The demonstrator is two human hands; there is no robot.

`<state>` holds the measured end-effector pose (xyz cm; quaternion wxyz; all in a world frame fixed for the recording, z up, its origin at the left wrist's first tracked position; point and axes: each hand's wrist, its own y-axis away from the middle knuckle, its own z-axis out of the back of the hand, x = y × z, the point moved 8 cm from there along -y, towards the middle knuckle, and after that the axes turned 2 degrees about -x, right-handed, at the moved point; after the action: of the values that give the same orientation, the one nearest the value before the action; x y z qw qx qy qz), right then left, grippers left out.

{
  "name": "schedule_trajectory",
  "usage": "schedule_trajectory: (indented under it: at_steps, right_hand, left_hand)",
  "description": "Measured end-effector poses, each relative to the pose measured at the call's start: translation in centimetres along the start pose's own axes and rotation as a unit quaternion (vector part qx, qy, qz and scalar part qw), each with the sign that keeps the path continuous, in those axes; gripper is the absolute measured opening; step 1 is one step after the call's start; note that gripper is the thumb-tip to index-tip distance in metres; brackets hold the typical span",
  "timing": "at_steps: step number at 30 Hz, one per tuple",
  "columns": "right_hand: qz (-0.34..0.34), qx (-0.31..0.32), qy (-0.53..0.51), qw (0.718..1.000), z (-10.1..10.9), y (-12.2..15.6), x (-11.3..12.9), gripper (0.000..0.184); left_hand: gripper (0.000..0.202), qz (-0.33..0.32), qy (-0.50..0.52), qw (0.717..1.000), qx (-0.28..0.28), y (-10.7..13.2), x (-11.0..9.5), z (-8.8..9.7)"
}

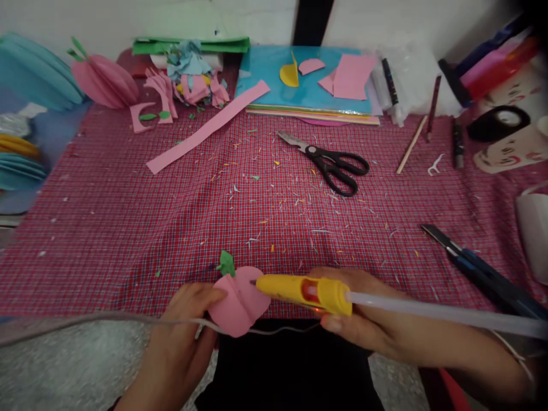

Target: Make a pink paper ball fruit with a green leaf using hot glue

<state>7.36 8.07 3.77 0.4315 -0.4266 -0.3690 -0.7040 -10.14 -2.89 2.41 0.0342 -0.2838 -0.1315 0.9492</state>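
Observation:
My left hand (182,337) is closed on a pink folded-paper fruit (240,302) with a small green leaf (226,264) on top, held at the near edge of the table. My right hand (363,319) is wrapped round a yellow hot glue gun (306,291). The gun's nozzle touches the pink paper piece. A clear glue stick (445,313) sticks out of the gun's back toward the right. The gun's grey cord (85,322) runs off to the left.
A red checked cloth (128,228) covers the table, littered with paper scraps. Black scissors (334,162) lie at centre back, a long pink strip (209,125) to the left. Coloured paper sheets (308,85), pink offcuts (188,83), a finished pink paper fruit (105,80), a blue-handled cutter (475,265).

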Motion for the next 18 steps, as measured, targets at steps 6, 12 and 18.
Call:
schedule_trajectory:
  at_steps: [6, 12, 18]
  right_hand:
    - [0.050, -0.038, 0.026, 0.998, 0.0, -0.9, 0.4, 0.021]
    - [-0.011, 0.026, 0.028, 0.999, -0.2, -0.3, -0.4, 0.028]
    - [-0.005, 0.008, 0.019, 1.000, -0.1, -1.1, -0.7, 0.032]
  left_hand:
    - [0.026, 0.019, -0.004, 1.000, -0.006, 0.6, 0.4, -0.5]
    - [0.025, 0.008, -0.013, 1.000, -0.014, 0.2, 0.1, -0.6]
    - [0.024, -0.005, -0.014, 1.000, -0.014, 0.0, -0.3, -0.6]
